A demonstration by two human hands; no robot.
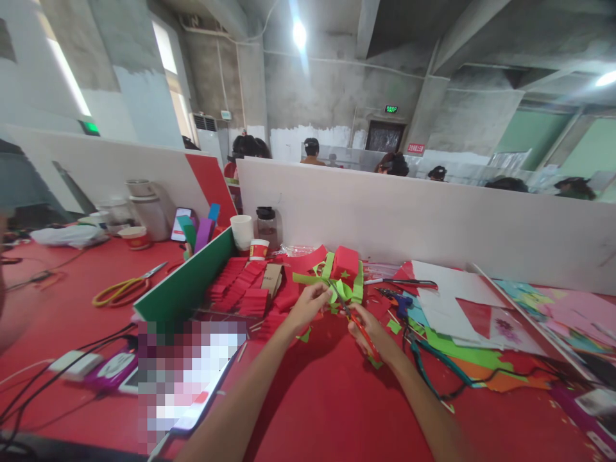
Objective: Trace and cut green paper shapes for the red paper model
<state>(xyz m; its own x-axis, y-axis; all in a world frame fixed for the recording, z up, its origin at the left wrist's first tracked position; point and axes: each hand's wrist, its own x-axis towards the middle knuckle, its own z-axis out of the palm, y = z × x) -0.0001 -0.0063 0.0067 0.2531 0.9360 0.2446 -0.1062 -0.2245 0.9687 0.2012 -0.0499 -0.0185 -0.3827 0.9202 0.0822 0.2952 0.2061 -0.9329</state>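
1. We find the left hand [312,305] above the middle of the red table [308,410], thumb and fingers pinched on a strip of green paper [308,278].
2. We note the right hand [370,326] wrapped around the orange handles of the scissors [364,332]. The blades point forward and to the left, up to the green paper; whether they are parted, we cannot tell.
3. We record the green paper just in front of a red box [346,258] bearing a small star. Green scraps [394,326] lie near both hands.
4. Left of the hands, we observe stacks of red paper [253,301], a small cup [258,249], a white cup [241,230] and a dark-lidded bottle [266,228] near the white partition [385,218].
5. To the right, we list a blue glue gun [403,305] and white sheets [436,292].
6. Farther left, a green board [192,279] stands on edge; beyond it, we see yellow-handled scissors [143,278] on the table.
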